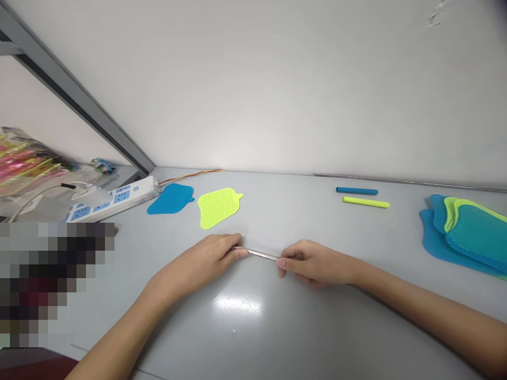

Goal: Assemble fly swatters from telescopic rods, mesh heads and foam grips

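A thin shiny metal rod (262,255) spans the gap between my two hands, just above the grey table. My left hand (219,253) pinches its left end between thumb and fingers. At the other end, my right hand (311,261) grips the rod with thumb and forefinger. Beyond my left hand lie a yellow-green perforated fly swatter head (219,207) and a blue fly swatter head (171,199). Past my right hand rest a blue handle tube (356,191) and a yellow-green handle tube (366,202), side by side.
More blue and yellow-green swatter heads (475,235) are piled at the right. Metal rods (412,182) lie along the wall. A white power strip (119,198) with plugs stands at the left, near plastic-wrapped colourful items (27,163). A grey frame post (79,89) slants behind it.
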`<move>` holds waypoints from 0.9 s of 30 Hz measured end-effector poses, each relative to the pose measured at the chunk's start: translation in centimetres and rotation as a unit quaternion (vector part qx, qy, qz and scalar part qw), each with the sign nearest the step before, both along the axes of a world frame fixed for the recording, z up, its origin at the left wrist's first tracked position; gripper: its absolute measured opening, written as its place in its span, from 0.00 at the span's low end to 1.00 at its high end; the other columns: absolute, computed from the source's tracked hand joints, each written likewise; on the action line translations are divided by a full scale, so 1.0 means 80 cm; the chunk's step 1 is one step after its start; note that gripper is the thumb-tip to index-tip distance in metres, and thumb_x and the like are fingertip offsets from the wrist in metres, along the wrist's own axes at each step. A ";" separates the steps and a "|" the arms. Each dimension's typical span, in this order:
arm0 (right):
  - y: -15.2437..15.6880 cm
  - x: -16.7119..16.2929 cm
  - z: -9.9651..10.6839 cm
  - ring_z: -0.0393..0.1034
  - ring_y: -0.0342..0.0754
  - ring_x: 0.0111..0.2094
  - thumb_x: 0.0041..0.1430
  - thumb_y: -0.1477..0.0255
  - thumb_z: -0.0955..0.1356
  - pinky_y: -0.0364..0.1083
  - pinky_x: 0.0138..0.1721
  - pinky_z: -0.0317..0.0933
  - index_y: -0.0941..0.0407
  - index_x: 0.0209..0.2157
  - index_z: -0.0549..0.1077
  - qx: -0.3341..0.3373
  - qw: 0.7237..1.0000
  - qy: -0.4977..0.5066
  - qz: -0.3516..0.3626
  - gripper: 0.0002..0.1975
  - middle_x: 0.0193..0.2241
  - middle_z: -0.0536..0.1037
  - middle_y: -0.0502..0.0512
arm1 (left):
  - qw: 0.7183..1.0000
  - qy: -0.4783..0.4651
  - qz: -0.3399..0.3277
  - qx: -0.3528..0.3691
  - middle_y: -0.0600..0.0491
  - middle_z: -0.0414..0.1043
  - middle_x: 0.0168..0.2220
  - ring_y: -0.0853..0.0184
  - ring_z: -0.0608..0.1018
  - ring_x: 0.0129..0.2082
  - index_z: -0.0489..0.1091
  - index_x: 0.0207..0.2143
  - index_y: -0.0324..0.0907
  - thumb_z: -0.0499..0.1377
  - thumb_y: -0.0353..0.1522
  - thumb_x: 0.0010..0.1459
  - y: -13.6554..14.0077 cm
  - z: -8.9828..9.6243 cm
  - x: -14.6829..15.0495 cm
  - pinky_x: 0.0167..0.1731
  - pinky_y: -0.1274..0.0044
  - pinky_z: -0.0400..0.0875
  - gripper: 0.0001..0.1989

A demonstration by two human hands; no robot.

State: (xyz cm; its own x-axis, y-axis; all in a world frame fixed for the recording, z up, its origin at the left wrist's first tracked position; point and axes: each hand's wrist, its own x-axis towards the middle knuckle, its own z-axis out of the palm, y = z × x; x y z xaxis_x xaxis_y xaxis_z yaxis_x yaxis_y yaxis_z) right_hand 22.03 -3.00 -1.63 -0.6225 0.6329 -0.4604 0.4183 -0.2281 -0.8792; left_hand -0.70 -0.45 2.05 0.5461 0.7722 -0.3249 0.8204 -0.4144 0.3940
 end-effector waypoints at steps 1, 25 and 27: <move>0.000 0.000 0.000 0.52 0.35 0.14 0.53 0.59 0.57 0.36 0.13 0.49 0.59 0.31 0.68 0.001 1.000 0.002 0.000 0.18 0.15 0.56 0.45 | 1.000 0.000 -0.001 0.000 0.55 0.62 0.24 0.68 0.66 0.26 0.61 0.25 0.43 0.39 0.44 0.56 0.000 0.000 0.000 0.24 0.78 0.55 0.19; 0.001 0.001 -0.003 0.53 0.35 0.14 0.53 0.58 0.57 0.36 0.12 0.49 0.58 0.31 0.68 0.000 1.000 0.005 0.001 0.18 0.16 0.57 0.45 | 1.000 0.009 -0.003 0.000 0.57 0.61 0.24 0.70 0.65 0.26 0.59 0.25 0.42 0.39 0.44 0.57 0.001 0.001 0.001 0.24 0.79 0.55 0.18; 0.001 0.001 -0.003 0.53 0.35 0.14 0.53 0.59 0.58 0.36 0.12 0.49 0.58 0.30 0.68 0.000 1.000 0.007 0.001 0.18 0.16 0.57 0.45 | 1.000 0.010 -0.005 0.001 0.57 0.61 0.24 0.70 0.65 0.26 0.59 0.26 0.42 0.39 0.44 0.57 0.001 0.001 0.000 0.24 0.79 0.55 0.18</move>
State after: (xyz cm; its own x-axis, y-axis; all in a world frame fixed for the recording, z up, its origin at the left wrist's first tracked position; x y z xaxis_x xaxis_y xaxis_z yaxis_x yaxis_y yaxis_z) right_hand 22.07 -2.93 -1.87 -0.6302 0.6316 -0.4516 0.4063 -0.2274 -0.8850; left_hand -0.69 -0.36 2.15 0.5477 0.7671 -0.3342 0.8236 -0.4237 0.3772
